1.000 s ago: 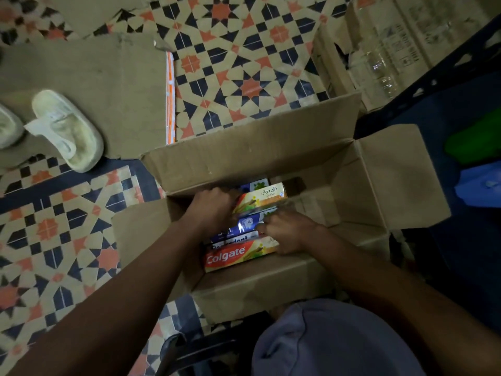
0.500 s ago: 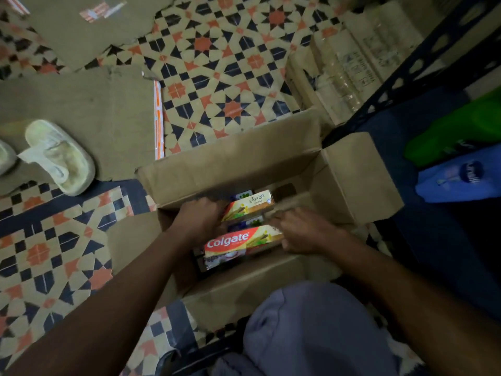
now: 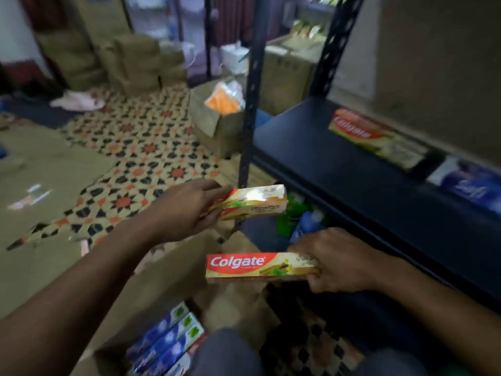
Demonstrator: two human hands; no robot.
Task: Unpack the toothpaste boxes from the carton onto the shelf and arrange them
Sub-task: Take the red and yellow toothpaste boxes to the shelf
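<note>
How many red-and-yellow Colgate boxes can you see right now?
3. One in the left hand, box; one in the right hand, box; one lying on the shelf, box. More may be hidden in the carton.

Both forearms are bare, sleeveless; grey trousers point(image 3: 230, 354) cover the knee.

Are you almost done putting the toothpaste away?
Not yet. Done: one red Colgate box and a blue box already lie on the dark shelf. In hand: the left hand and the right hand each hold a red and yellow box. Left: several blue boxes sit in the carton.
</note>
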